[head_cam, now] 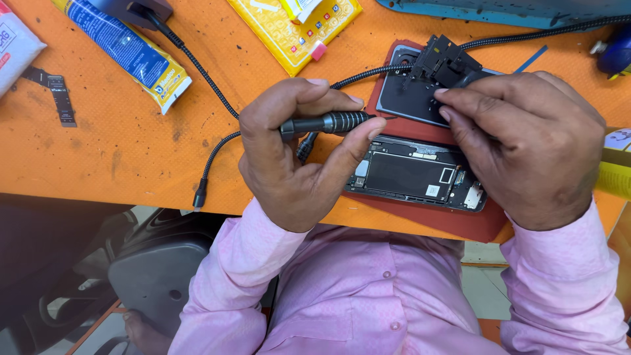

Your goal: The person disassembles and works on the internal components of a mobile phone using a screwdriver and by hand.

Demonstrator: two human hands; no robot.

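At an orange workbench [118, 151], my left hand [292, 158] grips a knurled black screwdriver [325, 123], tip toward the opened smartphone [414, 177] on a red mat [453, 223]; my right hand [526, 144] pinches a small black part [453, 66] above the phone's back cover [407, 98].

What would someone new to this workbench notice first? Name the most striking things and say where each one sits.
At centre, the left hand grips a dark knurled screwdriver, its tip pointing right. Below it an opened phone lies on a red mat, its insides exposed. The right hand rests on a dark back cover just above, all on a bright orange table.
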